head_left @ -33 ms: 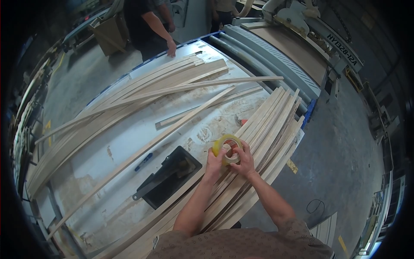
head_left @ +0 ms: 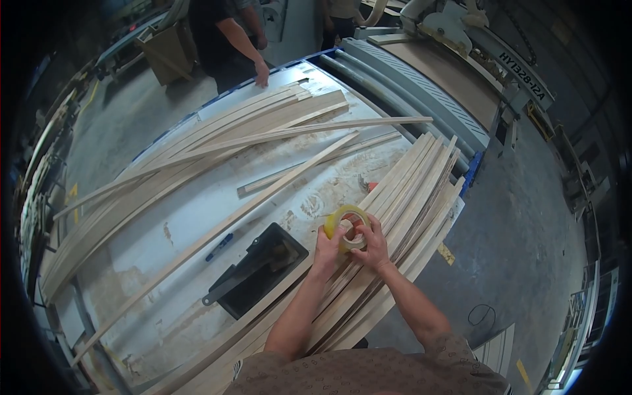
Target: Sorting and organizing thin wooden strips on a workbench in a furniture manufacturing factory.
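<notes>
I have both hands on the tape roll (head_left: 347,227), my left hand (head_left: 327,247) gripping its near rim and my right hand (head_left: 372,245) pinching at its face, fingers closed on it. To work it well I would keep the roll steady and pick at the edge gently. It is a yellowish, translucent ring held just above the wooden strips (head_left: 401,197) on the desk (head_left: 191,204).
</notes>
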The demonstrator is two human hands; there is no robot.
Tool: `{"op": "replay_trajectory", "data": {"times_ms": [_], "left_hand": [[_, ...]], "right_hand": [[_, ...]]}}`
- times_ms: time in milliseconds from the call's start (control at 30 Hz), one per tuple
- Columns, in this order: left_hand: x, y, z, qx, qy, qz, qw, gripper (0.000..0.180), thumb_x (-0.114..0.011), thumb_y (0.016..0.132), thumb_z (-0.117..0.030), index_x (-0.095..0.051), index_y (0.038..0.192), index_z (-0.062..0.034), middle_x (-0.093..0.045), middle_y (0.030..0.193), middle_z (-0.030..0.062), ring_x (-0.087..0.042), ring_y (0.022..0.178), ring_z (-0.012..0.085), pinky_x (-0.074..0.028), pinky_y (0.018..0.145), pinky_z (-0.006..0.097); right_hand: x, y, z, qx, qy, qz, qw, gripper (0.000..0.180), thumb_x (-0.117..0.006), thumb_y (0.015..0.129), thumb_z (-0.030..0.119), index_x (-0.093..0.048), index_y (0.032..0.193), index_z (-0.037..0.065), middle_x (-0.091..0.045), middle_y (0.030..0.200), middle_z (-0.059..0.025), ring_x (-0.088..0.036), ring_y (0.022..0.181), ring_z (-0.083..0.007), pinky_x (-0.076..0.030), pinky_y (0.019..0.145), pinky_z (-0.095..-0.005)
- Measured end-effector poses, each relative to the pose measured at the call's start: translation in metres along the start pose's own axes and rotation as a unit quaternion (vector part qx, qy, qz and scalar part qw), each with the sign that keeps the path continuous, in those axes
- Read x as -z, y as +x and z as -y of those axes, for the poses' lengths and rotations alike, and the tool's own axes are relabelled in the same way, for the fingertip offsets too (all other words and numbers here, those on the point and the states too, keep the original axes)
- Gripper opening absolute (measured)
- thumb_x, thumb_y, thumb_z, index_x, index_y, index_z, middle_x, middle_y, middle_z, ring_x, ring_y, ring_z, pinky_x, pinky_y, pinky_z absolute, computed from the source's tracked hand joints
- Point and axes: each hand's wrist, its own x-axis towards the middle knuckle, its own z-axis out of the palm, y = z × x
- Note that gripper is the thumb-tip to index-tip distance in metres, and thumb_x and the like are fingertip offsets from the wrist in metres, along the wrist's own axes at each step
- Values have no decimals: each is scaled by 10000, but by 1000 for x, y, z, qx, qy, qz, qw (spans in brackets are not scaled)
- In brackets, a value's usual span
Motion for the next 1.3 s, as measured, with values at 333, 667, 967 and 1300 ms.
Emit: {"op": "replay_trajectory", "data": {"times_ms": [333, 667, 967, 1300], "left_hand": [[2, 4, 6, -6, -7, -7, 1000, 483, -672, 882, -284, -464, 1216, -4, -563, 1110, 100, -550, 1009, 171, -448, 878, 296], [1, 3, 4, 0, -2, -3, 1000, 507, -658, 889, -276, -461, 1267, 0, -555, 1152, 91, -536, 1042, 164, -426, 916, 294], [1, 2, 4, 3, 3, -10, 1000, 504, -656, 887, -277, -467, 1263, 0, -562, 1159, 93, -538, 1050, 167, -423, 924, 295], [1, 3, 4, 4, -4, -10, 1000, 507, -651, 882, -287, -469, 1257, 1, -566, 1162, 102, -542, 1060, 169, -424, 929, 294]], "right_hand": [[0, 1, 2, 8, 5, -4, 1000, 640, -732, 695, 540, -558, 1146, 121, -401, 1371, -231, -507, 1190, -438, -471, 955, -463], [0, 1, 1, 2, 11, -1, 1000, 641, -726, 700, 539, -554, 1154, 120, -399, 1370, -231, -512, 1180, -439, -474, 948, -464], [1, 1, 1, 11, 0, -3, 1000, 644, -747, 685, 498, -549, 1167, 120, -395, 1375, -230, -511, 1177, -442, -473, 948, -468], [1, 2, 3, 9, 12, -4, 1000, 660, -676, 748, 593, -556, 1163, 94, -394, 1371, -252, -505, 1188, -463, -470, 948, -475]]}}
